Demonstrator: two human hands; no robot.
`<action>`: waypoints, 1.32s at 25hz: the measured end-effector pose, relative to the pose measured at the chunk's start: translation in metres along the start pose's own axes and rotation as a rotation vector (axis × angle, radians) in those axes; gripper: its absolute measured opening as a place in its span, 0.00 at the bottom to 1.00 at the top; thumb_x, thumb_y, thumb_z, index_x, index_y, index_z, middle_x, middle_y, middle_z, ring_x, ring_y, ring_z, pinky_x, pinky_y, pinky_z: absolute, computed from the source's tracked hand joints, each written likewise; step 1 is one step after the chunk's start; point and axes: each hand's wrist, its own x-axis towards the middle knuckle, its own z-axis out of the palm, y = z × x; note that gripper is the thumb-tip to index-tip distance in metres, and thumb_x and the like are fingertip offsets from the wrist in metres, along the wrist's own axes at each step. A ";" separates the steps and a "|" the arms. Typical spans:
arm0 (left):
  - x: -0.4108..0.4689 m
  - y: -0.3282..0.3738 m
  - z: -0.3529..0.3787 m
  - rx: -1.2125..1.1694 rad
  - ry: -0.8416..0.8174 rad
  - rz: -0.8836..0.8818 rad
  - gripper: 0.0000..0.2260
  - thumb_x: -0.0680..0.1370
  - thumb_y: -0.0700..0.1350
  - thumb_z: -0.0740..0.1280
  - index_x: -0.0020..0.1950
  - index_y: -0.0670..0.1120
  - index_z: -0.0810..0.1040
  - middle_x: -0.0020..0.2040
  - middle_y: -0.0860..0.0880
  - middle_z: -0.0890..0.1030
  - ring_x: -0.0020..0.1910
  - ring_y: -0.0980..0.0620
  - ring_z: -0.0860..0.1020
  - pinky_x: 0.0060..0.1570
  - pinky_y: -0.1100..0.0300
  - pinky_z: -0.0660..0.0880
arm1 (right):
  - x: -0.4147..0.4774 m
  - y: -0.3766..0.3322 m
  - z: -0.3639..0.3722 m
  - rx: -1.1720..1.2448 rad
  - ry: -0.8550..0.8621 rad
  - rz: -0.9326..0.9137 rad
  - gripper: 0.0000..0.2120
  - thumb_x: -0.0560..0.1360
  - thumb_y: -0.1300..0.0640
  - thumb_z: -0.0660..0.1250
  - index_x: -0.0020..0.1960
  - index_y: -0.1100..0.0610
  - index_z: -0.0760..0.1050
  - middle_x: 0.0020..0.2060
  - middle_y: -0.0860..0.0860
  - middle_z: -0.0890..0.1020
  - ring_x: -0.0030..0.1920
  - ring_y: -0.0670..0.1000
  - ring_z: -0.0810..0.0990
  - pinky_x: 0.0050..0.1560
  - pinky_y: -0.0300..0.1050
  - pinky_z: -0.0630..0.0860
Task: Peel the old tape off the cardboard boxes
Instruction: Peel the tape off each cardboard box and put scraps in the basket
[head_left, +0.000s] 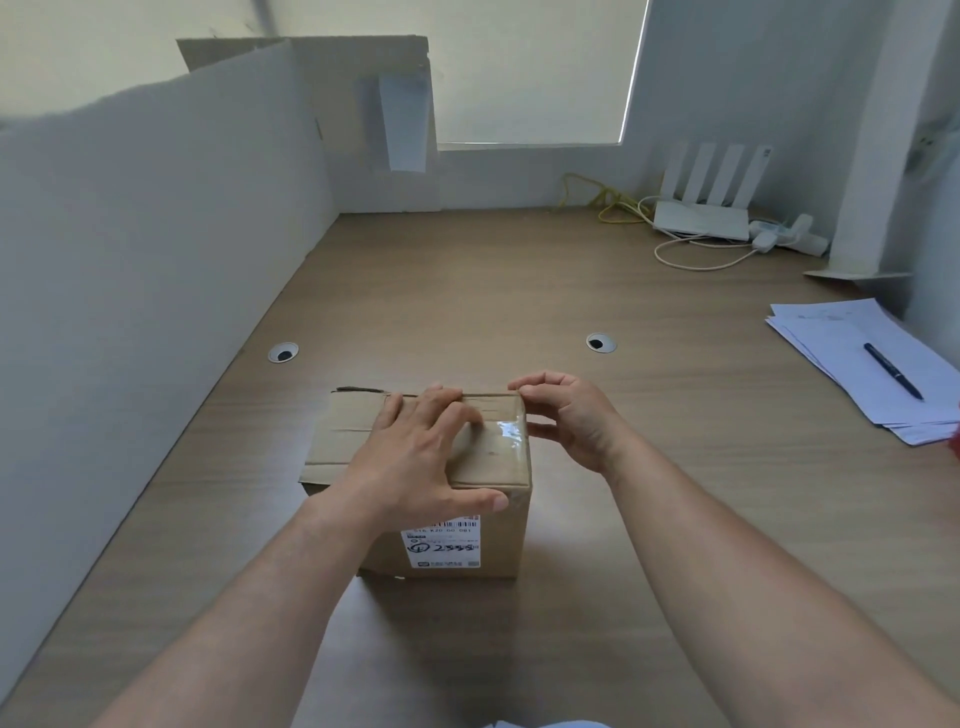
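Pressing my left hand (421, 457) flat on the cardboard box (504, 535) on the desk (467, 291), fingers spread, I steady it. My right hand (566, 421) curls at its right edge; whether it pinches the glossy tape (501, 434) I cannot tell. Thin, slick film, probably: start at a corner.

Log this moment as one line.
left hand: pressing flat on cardboard box | right hand: fingertips at far right corner | tape: not yet peeled
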 end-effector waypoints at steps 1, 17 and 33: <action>0.001 -0.001 0.000 0.010 -0.001 -0.002 0.40 0.63 0.78 0.56 0.70 0.59 0.59 0.75 0.54 0.55 0.76 0.54 0.50 0.73 0.52 0.36 | 0.000 0.000 0.000 -0.008 0.020 -0.031 0.07 0.75 0.65 0.64 0.42 0.57 0.80 0.39 0.51 0.83 0.44 0.49 0.80 0.50 0.49 0.75; 0.014 0.005 0.007 0.065 0.037 -0.202 0.41 0.65 0.78 0.51 0.74 0.61 0.58 0.78 0.48 0.53 0.76 0.51 0.49 0.73 0.47 0.41 | -0.048 0.000 0.003 -0.491 0.353 -0.545 0.08 0.75 0.66 0.65 0.42 0.56 0.79 0.38 0.49 0.82 0.35 0.45 0.82 0.42 0.40 0.78; 0.040 -0.009 -0.009 0.086 -0.079 -0.229 0.40 0.68 0.72 0.63 0.76 0.63 0.53 0.79 0.48 0.53 0.76 0.47 0.52 0.72 0.47 0.47 | -0.070 0.025 0.022 -1.203 0.571 -0.843 0.11 0.65 0.60 0.76 0.41 0.63 0.76 0.35 0.57 0.80 0.27 0.58 0.77 0.25 0.46 0.74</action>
